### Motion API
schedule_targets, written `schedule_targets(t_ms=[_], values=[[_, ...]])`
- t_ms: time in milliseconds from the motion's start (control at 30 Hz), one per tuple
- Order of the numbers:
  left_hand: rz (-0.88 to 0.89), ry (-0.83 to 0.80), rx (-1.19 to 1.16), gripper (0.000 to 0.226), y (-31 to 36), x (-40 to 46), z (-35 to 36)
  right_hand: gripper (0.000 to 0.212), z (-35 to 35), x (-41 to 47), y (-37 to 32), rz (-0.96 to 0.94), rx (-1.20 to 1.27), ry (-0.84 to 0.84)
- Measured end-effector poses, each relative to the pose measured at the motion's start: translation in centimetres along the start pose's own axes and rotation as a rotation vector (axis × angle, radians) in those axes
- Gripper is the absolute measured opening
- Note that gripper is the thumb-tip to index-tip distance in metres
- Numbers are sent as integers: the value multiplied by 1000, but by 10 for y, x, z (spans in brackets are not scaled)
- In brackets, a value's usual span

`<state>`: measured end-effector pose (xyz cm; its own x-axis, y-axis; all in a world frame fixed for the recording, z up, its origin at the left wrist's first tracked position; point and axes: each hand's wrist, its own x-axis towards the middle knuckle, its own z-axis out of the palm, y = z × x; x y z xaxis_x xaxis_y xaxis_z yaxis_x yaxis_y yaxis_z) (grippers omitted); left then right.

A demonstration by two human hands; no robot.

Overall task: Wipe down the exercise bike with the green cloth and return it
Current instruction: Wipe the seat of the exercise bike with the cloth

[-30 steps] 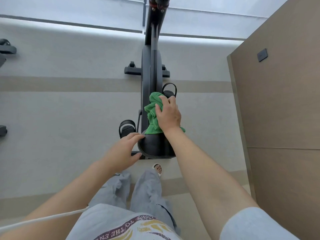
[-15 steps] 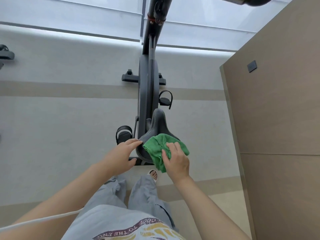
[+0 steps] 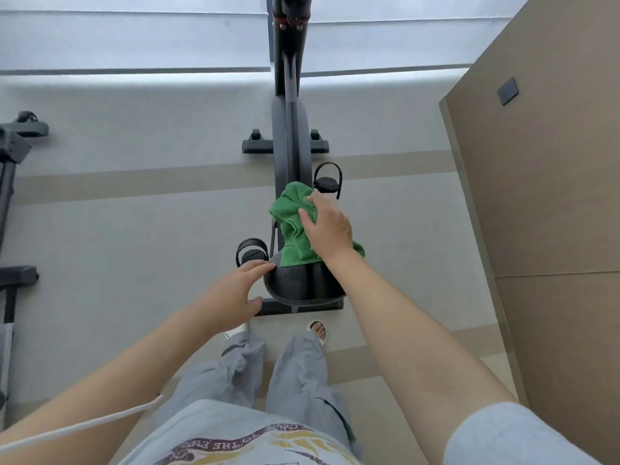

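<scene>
A black exercise bike [image 3: 289, 135] stands in front of me, seen from above and behind its saddle [image 3: 302, 286]. The bunched green cloth [image 3: 292, 223] lies over the saddle's narrow front part. My right hand [image 3: 328, 229] presses on the cloth with its fingers spread over it. My left hand [image 3: 235, 293] rests against the saddle's left edge, fingers straight. The saddle's front is hidden under the cloth.
A tan wooden partition [image 3: 543, 196] rises close on the right. Other grey gym equipment [image 3: 13, 152] stands at the far left. Bike pedals [image 3: 327, 182] stick out on both sides. My legs and sandalled feet [image 3: 317, 330] are just behind the rear stabiliser bar.
My right hand has pushed the cloth forward from the saddle's rear to its front, after pulling it back half a second earlier. My left hand has stayed at the saddle's left edge.
</scene>
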<state>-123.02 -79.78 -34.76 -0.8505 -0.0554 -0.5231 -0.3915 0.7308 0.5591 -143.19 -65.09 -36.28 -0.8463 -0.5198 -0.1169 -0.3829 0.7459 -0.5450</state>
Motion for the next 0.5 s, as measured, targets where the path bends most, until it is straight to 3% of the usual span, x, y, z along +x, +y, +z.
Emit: schedule_targets(t_ms=[267, 433, 500], values=[[3, -4, -34, 74, -1, -2, 0, 21, -23, -137, 42, 81, -72, -41], [13, 9, -77, 71, -7, 0, -5, 20, -6, -134, 14, -2, -108, -22], [-59, 37, -137, 69, -12, -3, -6, 21, 6, -122, -3, -50, -151, 16]])
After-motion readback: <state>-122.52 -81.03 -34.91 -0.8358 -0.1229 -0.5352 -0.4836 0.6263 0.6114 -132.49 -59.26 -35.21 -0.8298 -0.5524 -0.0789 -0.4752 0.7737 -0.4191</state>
